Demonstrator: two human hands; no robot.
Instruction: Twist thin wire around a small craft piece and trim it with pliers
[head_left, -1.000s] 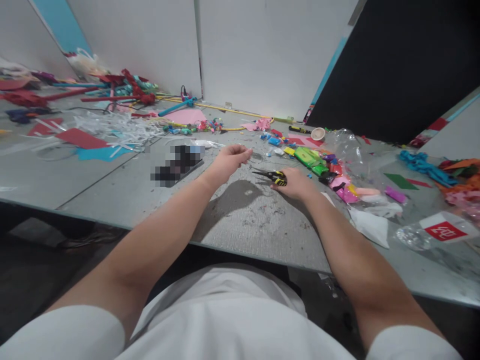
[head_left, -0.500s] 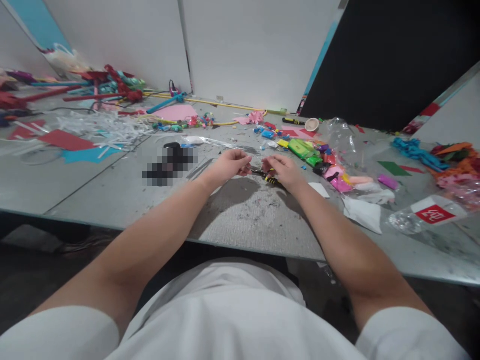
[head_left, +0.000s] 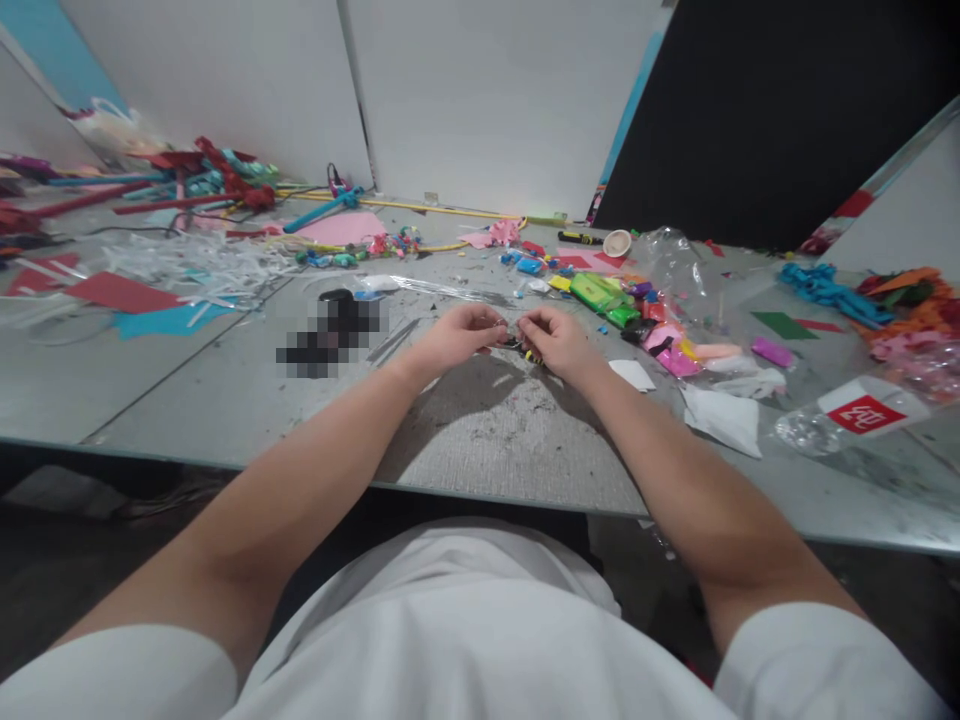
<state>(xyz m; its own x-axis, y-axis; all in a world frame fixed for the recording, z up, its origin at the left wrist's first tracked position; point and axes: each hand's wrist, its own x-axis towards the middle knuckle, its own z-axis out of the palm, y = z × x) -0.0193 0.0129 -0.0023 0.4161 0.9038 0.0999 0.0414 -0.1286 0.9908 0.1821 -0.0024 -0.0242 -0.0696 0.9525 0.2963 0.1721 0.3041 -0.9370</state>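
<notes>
Hands close together over the middle of the table, fingertips almost meeting. Fingers of the left hand curled in and pinched toward the gap; cannot tell whether gripping anything or only touching. Fingers of the right hand clenched around black-and-yellow snips.

Grey table wide and littered, its near edge running across the lower half of the view, dark specks strewn just in front of the hands. Beyond it, at the far right, a black panel standing beside the white wall. On the far left, a heap of white paper shreds next to a red paper sheet. Near the left hand, a pixelated patch, blurred beyond telling. To the right, a clear plastic bottle on its side with a red label, then a white paper scrap, then a green packet among bright bits too small to name. Orange and pink heap cut off by the right edge.

Snips mostly buried under the right fingers: only a yellow-banded bit of handle and a dark tip showing in the gap. Long axis roughly across the table, left to right, tip toward the left hand. Blades apart or together: cannot tell.
</notes>
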